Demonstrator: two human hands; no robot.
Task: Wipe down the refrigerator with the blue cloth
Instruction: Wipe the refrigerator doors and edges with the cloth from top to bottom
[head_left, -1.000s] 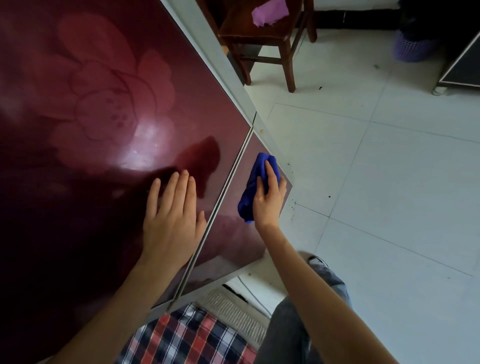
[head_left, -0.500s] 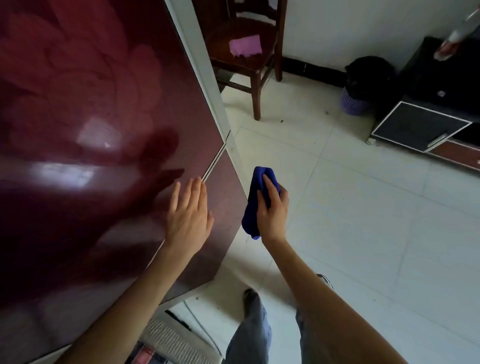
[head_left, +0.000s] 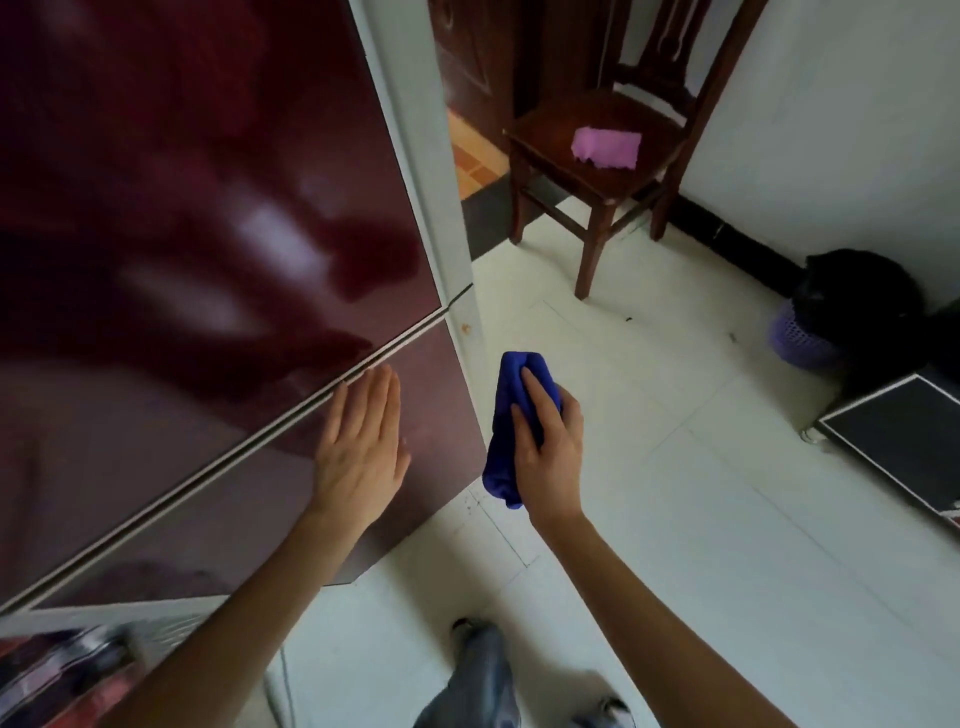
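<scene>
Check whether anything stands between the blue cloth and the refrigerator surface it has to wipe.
Nothing visible does. The right hand grips the blue cloth just off the edge of the refrigerator, over the floor. The left hand, flat at the lower door, covers only a small patch.

Left hand (head_left: 363, 447) and right hand (head_left: 545, 457): both bare, each joined to a bare forearm that runs to the lower edge of the view. Below and between the hands: a trouser leg (head_left: 470, 680) of faded grey-blue cloth, blurred. Just above it, nearer the hands: a dark shoe tip (head_left: 464, 625). Below the right hand, under its forearm: a pale grey shoe (head_left: 608, 709), partly cut off.
</scene>
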